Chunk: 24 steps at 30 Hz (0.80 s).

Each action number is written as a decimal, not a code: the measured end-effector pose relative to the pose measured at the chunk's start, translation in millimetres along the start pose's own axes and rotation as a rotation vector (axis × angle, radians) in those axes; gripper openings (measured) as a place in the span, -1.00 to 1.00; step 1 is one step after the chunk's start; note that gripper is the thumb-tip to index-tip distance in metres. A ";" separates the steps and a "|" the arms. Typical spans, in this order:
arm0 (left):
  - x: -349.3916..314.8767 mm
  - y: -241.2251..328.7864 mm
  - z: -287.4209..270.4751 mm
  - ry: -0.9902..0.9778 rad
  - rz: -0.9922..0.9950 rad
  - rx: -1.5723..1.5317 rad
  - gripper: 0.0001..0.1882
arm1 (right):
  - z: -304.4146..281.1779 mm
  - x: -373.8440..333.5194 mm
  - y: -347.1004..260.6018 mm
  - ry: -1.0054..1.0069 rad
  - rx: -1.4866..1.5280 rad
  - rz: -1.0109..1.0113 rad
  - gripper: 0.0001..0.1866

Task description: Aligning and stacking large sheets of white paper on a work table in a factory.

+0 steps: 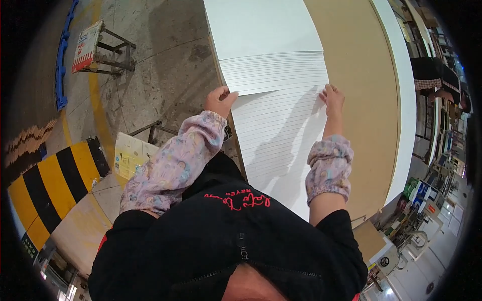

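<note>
White sheets [273, 115] lie in a long overlapping row on the table in front of me, their edges making many close parallel lines. My left hand [220, 102] pinches the left edge of one sheet [251, 86], whose near left corner is lifted a little and shades the sheets below. At the opposite edge, my right hand [333, 100] has its thumb and fingers pressed together on the same sheet. Farther off, a broad plain white sheet [263, 25] lies flat. Both forearms wear patterned sleeve covers, and their shadows fall across the sheets.
Brown board [359, 75] covers the table right of the sheets, with a white strip [404, 100] beyond. Left stand a stool [93, 47] and another pale-topped stool [131, 154]. A yellow-and-black striped panel [60, 180] is at lower left. Another person [436, 75] is at far right, near machines.
</note>
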<state>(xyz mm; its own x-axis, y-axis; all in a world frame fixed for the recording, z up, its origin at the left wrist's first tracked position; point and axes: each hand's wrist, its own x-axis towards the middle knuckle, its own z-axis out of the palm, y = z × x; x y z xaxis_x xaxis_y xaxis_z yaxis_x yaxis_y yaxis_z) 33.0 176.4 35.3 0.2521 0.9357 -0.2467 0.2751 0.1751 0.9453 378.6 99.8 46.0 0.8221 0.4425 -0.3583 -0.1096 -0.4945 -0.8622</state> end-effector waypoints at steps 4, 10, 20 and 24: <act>-10.1 39.9 -1.8 0.003 -0.225 0.110 -0.72 | -6.3 -38.2 3.8 -0.370 -0.023 0.179 -0.60; -9.4 24.4 2.3 0.037 -0.272 0.059 -0.67 | 13.3 -96.0 -11.3 -0.489 0.201 0.261 -0.57; 8.0 15.3 2.9 -0.058 -0.245 -0.002 -0.76 | 13.6 -37.8 6.1 -0.237 0.402 0.260 -0.77; 15.0 13.3 -1.2 -0.139 -0.412 -0.310 -0.78 | 11.3 -39.6 11.5 -0.252 0.571 0.230 -0.77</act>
<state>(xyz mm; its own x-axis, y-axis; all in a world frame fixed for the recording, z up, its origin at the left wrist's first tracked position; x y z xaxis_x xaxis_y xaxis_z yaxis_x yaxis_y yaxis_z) 39.3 193.1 44.4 0.3070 0.7248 -0.6167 0.0951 0.6214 0.7777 338.4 85.0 46.2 0.5943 0.5685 -0.5689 -0.6023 -0.1542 -0.7833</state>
